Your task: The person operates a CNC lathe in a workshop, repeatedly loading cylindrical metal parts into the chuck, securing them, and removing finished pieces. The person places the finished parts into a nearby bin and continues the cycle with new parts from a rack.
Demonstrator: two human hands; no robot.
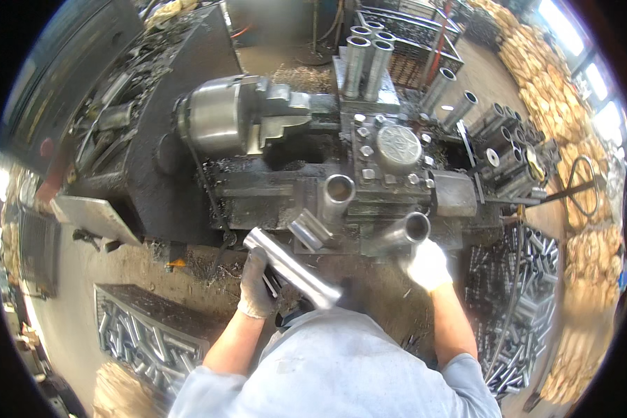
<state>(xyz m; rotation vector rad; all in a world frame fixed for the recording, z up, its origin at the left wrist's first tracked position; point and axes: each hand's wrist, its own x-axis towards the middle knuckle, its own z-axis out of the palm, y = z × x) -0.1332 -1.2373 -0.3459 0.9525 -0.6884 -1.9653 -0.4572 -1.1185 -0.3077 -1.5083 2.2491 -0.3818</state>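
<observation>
My left hand [256, 284], in a grey-stained glove, is closed around a shiny metal tube [292, 268] that lies slantwise in front of my body. A thin dark object, too unclear to name, shows beside that palm. My right hand [428, 266], in a white glove, is washed out by glare and motion. It is at the near side of another metal tube [395, 233], by its open end; its fingers cannot be made out. A third tube [337, 198] stands on the lathe carriage, and a short split metal sleeve [310, 230] lies close to it.
The lathe's chuck [219, 115] is at the left, with the bolted tool post [398, 148] right of it. Several tubes [356, 66] stand behind the post, more [514, 157] at the right. Bins of small metal pieces lie at lower left [143, 341] and lower right [522, 306].
</observation>
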